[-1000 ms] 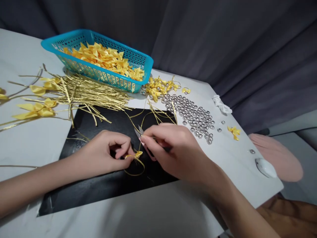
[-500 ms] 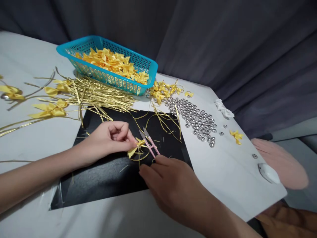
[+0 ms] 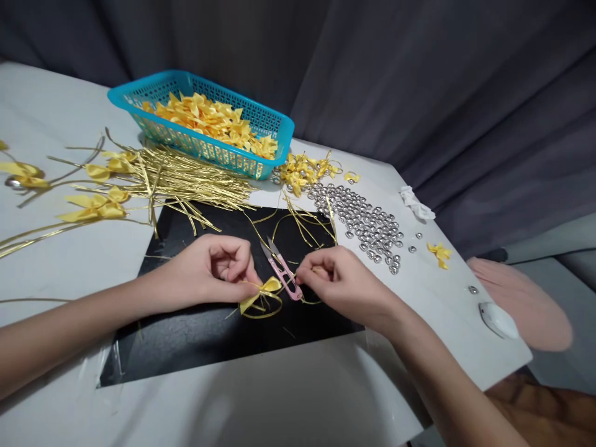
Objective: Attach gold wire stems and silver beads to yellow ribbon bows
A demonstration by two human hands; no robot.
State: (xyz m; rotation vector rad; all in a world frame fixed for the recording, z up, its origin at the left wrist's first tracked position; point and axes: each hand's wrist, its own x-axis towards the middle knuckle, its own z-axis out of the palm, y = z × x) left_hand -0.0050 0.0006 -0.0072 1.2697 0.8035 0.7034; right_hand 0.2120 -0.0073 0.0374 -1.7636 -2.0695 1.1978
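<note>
Above the black mat, my left hand (image 3: 223, 270) pinches a yellow ribbon bow (image 3: 269, 287) between thumb and forefinger. Thin gold cord (image 3: 261, 315) loops below the bow, and a strand of it runs right toward my other hand. My right hand (image 3: 338, 276) is closed in a pinch on that strand; its very end is hidden by the fingers. Pink thread snips (image 3: 284, 273) lie on the black mat (image 3: 186, 354) between both hands, blades pointing away from me, their handle end close to my right fingertips.
A blue basket (image 3: 200, 133) full of yellow bows stands at the back. Gold cords (image 3: 190, 177) lie heaped before it. Silver beads (image 3: 367, 220) and finished-looking bows (image 3: 302, 171) spread to the right. A white computer mouse (image 3: 498, 320) sits near the right edge.
My right hand has moved up and right, off the snips' handle end, and now pinches the cord. The bow in my left hand has turned and shows more of its loop.
</note>
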